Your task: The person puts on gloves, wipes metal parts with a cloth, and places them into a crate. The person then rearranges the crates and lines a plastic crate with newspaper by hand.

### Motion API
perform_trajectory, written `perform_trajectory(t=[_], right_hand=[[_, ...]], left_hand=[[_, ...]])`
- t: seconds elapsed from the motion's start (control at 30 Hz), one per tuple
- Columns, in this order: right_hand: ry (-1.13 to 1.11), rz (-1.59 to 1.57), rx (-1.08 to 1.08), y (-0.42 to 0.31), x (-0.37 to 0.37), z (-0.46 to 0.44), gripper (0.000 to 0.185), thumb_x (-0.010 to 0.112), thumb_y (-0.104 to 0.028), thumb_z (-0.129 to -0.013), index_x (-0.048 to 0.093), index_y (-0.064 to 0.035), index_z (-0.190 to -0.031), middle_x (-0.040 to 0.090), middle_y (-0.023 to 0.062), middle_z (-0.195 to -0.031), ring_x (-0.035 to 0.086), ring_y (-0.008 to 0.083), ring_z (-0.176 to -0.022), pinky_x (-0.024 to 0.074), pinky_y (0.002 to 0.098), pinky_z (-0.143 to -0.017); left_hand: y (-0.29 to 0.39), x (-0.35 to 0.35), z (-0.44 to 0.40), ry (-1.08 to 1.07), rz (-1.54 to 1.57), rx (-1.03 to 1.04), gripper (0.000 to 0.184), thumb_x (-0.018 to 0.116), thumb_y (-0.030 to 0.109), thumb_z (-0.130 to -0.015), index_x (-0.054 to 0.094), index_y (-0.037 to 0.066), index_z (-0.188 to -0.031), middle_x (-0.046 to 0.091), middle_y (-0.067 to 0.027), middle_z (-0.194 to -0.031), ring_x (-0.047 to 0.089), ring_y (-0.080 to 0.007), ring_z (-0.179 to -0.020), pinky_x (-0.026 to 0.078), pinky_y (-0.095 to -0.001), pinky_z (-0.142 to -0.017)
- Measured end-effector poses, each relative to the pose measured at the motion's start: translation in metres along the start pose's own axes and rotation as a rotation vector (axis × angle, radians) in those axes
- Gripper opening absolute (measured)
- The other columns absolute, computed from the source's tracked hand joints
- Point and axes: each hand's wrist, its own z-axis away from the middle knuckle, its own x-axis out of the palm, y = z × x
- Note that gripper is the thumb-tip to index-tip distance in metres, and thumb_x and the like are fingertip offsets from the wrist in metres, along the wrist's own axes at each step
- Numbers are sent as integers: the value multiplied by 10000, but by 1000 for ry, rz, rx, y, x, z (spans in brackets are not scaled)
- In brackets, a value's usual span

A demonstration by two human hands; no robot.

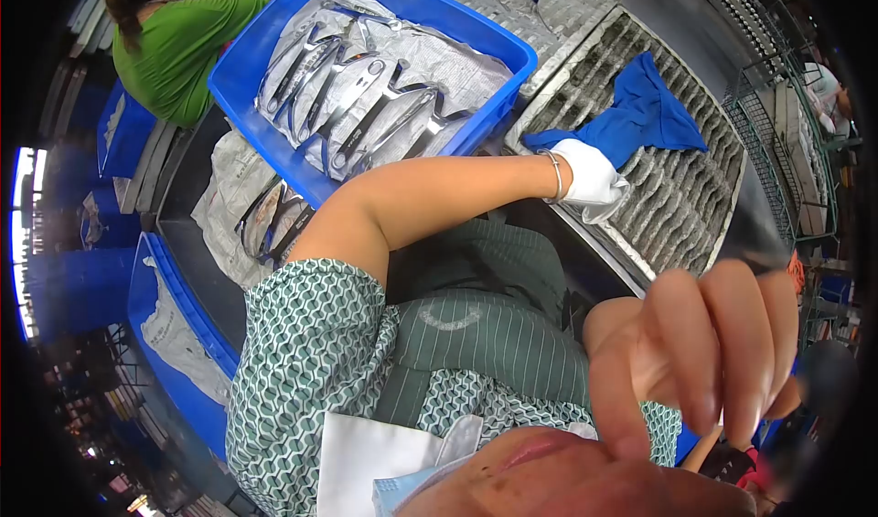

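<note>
My left hand, in a white glove with a bracelet at the wrist, reaches across my body to a ridged grey panel. Its fingers curl downward beside a crumpled blue cloth; whether anything lies within them is hidden. My bare right hand is raised close to the camera, near my face. Those fingers are bent but apart, holding nothing visible. Under my left forearm, a blue bin holds several curved, shiny metal parts on whitish woven sheeting.
More metal parts lie on sheeting left of the bin. Another blue bin stands farther left. A person in a green shirt works at upper left. Wire racks line the right side, with another person beyond.
</note>
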Motion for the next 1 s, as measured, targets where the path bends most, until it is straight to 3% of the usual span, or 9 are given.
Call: perform_trajectory(t=[0.1,1.0], right_hand=[[-64,-5,33,-8,-1,-2,79,464,-106,-937,395,-71,-948,468,68,-1058,499,186,-979,542,497,-774],[-108,-5,-330,-1,-2,2,168,532,-77,-875,413,-68,-993,459,65,-1069,488,174,-1000,561,395,-725]], left_hand=[[2,-3,-1,-24,1,-1,464,408,475,-883,705,119,-886,679,-153,-824,656,-333,-777,502,-425,-728],[2,-6,2,4,-4,8,454,415,459,-880,704,114,-936,687,-152,-866,661,-330,-812,509,-408,-746]])
